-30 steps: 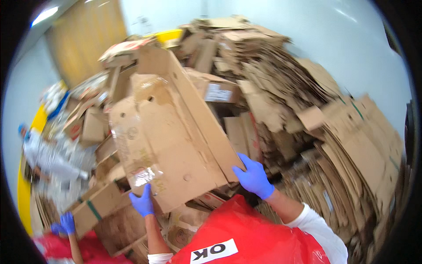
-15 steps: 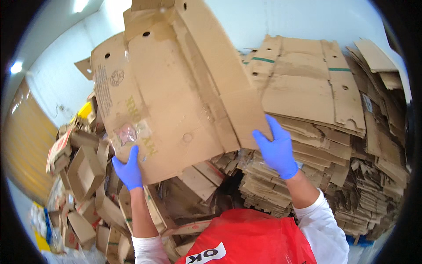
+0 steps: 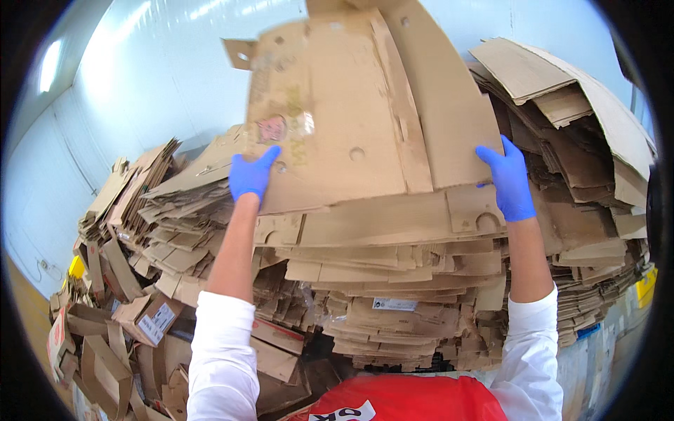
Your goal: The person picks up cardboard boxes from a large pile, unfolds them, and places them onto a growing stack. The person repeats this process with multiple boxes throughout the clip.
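Note:
Between my two blue-gloved hands is a large flattened cardboard box (image 3: 344,112), brown, with fold creases, round holes and a printed pink mark near its left side. My left hand (image 3: 251,173) grips its lower left edge, thumb on the upper face. At the lower right edge, my right hand (image 3: 508,178) pinches the sheet in the same way; the fingers underneath are hidden. The sheet hangs over a tall stack of flattened cardboard (image 3: 393,270), whose top it largely covers. I cannot tell whether it touches the stack.
Another stack of flattened boxes (image 3: 189,203) rises to the left, and a leaning pile of sheets (image 3: 562,105) to the right. Loose unflattened boxes (image 3: 105,365) heap at the lower left. A white wall (image 3: 175,84) stands behind.
My hands have carried the cardboard sheet to the right and over the middle stack. The view has turned right, and the sheet lies flatter than before.

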### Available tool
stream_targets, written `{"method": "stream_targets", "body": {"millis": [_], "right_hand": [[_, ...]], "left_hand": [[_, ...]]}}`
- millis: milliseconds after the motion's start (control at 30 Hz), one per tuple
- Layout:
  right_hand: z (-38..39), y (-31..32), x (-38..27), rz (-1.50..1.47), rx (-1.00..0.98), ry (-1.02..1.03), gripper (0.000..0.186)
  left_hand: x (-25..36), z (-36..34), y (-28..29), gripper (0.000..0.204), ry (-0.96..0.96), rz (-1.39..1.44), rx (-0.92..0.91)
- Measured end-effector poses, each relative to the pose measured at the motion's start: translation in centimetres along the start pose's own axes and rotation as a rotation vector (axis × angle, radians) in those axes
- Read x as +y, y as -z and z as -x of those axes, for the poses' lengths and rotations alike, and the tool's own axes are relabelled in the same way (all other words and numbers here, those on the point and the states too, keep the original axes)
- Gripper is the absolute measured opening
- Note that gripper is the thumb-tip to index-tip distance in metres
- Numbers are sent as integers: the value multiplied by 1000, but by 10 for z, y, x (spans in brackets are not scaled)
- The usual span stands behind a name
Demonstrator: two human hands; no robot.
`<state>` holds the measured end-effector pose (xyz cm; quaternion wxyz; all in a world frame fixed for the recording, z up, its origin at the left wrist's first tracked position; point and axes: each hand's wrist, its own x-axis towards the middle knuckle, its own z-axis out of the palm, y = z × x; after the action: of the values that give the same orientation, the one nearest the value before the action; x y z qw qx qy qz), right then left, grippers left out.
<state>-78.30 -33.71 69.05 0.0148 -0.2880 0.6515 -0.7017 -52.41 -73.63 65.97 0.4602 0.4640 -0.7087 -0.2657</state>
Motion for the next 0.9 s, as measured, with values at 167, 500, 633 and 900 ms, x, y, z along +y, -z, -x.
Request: {"method": "stream_targets", "body": {"millis": [167, 500, 633, 900], "right_hand": [[-19, 50, 76, 49, 89, -285, 43], [-8, 50, 83, 42, 117, -224, 45], [-5, 53, 91, -23, 148, -187, 46], [-13, 45, 130, 220, 305, 269, 49]], "left_hand": [[-34, 4, -122, 93, -26, -294, -271], [-60, 13, -127, 105, 16, -176, -447], [-82, 16, -95, 106, -85, -31, -563], [-151, 43, -99, 62, -197, -64, -168]]}}
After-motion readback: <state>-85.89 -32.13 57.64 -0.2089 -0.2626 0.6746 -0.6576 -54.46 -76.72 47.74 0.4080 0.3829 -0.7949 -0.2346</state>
